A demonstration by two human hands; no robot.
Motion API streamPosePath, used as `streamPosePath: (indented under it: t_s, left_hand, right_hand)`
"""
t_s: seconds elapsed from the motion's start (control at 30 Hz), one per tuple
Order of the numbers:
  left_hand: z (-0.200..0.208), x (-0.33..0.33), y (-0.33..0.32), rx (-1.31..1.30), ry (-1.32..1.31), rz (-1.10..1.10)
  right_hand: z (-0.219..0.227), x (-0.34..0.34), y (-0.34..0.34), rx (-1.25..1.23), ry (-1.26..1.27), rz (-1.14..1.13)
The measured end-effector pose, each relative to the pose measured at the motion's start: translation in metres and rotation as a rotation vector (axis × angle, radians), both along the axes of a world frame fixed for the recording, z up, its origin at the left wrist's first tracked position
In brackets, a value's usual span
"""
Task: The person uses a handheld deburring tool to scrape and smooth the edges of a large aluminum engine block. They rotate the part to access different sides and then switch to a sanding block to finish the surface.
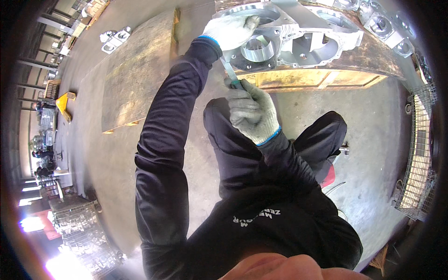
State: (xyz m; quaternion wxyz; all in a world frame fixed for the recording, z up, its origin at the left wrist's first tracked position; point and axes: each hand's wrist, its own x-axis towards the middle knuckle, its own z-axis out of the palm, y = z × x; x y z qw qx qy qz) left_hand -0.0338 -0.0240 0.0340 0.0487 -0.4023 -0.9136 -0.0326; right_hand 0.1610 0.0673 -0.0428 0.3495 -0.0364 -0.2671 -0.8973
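A grey concrete workshop floor [373, 121] fills the frame, with a low wooden pallet [322, 77] across the upper centre and a second, bare wooden platform [135, 70] at upper left. On the pallet, at the top centre, lies a large silvery cast-metal housing with round bores [298, 37]; further similar castings [382, 23] line the upper right. Wire mesh crates [420, 154] stand at the right edge and lower left.

The left hand [231, 30], in a white knit glove with a blue cuff, rests flat on the housing's near rim, fingers spread rather than clenched, steadying it. The right hand [252, 112], gloved alike, is clenched around the handle of a slim metal file or scraper [231, 72], whose tip meets the housing's lower edge just under the left hand.

As a judgement, edge dressing is under way on this one casting; how much of its rim is finished cannot be told, since the worked edge is small and partly hidden. The neighbouring castings may await the same treatment.
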Motion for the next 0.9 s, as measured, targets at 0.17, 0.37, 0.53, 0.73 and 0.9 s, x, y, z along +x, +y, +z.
streamPosePath:
  t_s: [0.17, 0.37, 0.53, 0.73, 0.9]
  left_hand:
    - [0.000, 0.005, 0.001, 0.061, -0.002, 0.102]
    - [0.007, 0.011, 0.003, 0.103, -0.032, 0.131]
    - [0.004, 0.010, 0.003, 0.124, -0.007, 0.095]
    - [0.001, 0.011, 0.003, 0.103, -0.018, 0.146]
    - [0.003, 0.012, 0.004, 0.287, 0.177, 0.049]
  right_hand:
    - [0.009, -0.019, -0.005, -0.007, -0.070, -0.009]
    - [0.000, -0.011, -0.001, 0.055, -0.145, -0.011]
    - [0.012, -0.010, 0.002, 0.141, -0.107, -0.037]
    - [0.031, -0.024, -0.005, 0.136, -0.238, -0.028]
    - [0.009, -0.015, 0.003, 0.129, -0.121, -0.014]
